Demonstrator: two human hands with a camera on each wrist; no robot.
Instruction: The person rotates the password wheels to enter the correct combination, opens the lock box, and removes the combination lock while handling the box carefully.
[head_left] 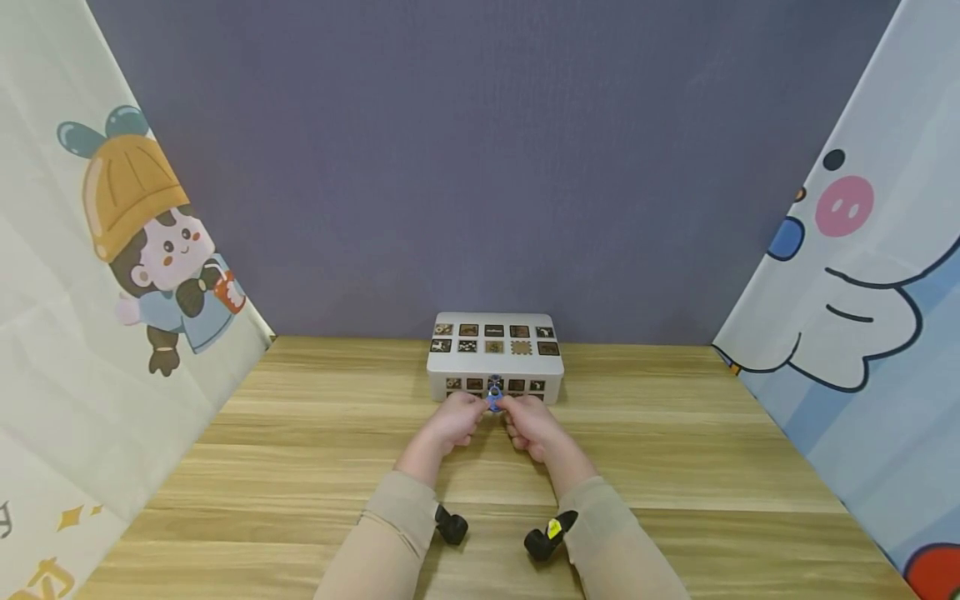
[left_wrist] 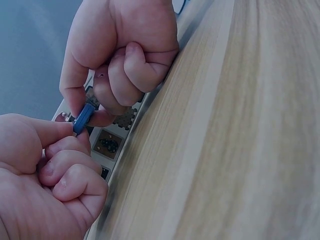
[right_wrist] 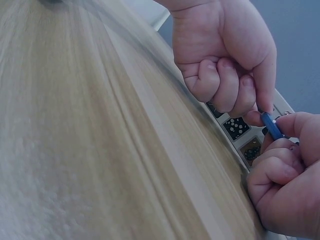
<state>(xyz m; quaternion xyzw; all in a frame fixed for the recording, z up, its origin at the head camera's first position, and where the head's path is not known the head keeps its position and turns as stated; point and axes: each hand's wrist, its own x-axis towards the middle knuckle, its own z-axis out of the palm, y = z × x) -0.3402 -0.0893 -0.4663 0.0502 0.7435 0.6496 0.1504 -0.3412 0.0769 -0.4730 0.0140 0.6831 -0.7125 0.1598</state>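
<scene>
A white box [head_left: 495, 336] with small square pictures on its lid and front stands against the back wall. At the middle of its front edge is a small blue piece [head_left: 494, 402] with a round loop at its top, over the box's clasp area. Thumb and forefinger of my left hand [head_left: 457, 417] pinch its left side. My right hand [head_left: 531, 423] pinches its right side the same way, the other fingers of both hands curled in. Both wrist views show the blue piece [left_wrist: 83, 118] as a narrow slab between the fingertips, close before the box's front.
The box stands on a wood-grain table [head_left: 315, 433]. Behind it rises a dark grey-blue wall [head_left: 495, 167]. Cartoon-printed sheets hang at the left [head_left: 45, 292] and right [head_left: 862, 300]. Each sleeve carries a black wrist camera [head_left: 452, 527] on its inner side.
</scene>
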